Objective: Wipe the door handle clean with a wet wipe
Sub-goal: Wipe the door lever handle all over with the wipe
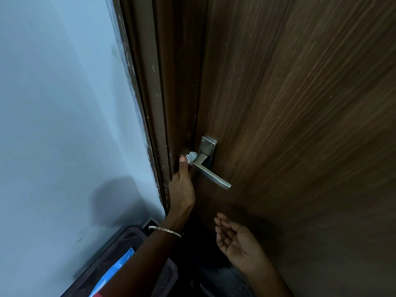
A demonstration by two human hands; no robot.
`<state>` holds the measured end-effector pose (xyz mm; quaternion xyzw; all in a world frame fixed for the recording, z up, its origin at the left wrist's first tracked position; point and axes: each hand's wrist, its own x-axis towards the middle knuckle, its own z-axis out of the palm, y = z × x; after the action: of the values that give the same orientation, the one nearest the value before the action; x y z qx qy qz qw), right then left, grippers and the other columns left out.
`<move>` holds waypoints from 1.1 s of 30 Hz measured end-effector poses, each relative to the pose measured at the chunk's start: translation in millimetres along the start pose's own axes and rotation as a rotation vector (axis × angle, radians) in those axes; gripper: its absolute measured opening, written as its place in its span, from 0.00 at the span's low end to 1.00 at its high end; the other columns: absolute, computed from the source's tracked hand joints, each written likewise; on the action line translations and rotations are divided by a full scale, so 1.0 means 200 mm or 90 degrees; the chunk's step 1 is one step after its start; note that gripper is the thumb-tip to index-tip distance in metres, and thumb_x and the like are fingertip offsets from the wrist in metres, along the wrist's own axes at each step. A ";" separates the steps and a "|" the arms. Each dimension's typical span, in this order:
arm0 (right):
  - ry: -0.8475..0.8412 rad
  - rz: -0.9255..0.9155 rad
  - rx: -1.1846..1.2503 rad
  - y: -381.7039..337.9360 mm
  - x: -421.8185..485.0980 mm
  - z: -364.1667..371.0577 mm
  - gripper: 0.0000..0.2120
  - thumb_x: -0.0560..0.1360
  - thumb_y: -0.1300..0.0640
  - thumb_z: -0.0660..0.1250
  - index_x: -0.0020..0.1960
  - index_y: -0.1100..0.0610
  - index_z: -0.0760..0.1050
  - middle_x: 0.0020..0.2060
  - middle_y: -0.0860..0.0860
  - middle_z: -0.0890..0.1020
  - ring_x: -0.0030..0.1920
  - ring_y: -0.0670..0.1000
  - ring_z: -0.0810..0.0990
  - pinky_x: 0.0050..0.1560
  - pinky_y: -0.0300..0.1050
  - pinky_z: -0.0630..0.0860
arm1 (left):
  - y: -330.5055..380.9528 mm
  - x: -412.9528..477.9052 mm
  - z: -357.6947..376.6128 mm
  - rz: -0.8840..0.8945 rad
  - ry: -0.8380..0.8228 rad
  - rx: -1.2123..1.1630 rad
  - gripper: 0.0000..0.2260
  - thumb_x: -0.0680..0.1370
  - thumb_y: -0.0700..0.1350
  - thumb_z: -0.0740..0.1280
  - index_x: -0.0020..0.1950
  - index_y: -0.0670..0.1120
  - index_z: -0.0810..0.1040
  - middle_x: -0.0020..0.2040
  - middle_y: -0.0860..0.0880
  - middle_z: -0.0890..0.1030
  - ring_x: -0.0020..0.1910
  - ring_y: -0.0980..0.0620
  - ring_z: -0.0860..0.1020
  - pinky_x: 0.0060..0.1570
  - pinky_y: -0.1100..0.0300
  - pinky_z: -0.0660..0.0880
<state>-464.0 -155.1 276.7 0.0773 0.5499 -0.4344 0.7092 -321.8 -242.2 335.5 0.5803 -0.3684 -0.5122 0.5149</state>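
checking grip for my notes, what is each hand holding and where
The left hand pinches a bunched wet wipe at its lower edge against the door handle; the right hand holds nothing.

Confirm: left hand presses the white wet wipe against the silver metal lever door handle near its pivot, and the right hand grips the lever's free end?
One error. The head view shows the right hand open and empty below the silver metal lever door handle, not gripping its free end. The left hand does press the white wet wipe against the handle near its pivot.

head view, looking down, near door (300, 103)
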 end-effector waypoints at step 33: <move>0.026 0.005 -0.004 0.01 0.03 -0.08 0.11 0.81 0.63 0.63 0.51 0.60 0.85 0.36 0.53 0.89 0.45 0.51 0.80 0.41 0.43 0.77 | -0.20 0.08 0.04 0.280 0.163 0.190 0.05 0.77 0.44 0.69 0.49 0.52 0.83 0.42 0.54 0.84 0.38 0.62 0.79 0.38 0.67 0.75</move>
<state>-472.8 -147.2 265.2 0.0864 0.5653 -0.4281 0.6998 -330.4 -251.0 294.0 0.6158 -0.4883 -0.2511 0.5651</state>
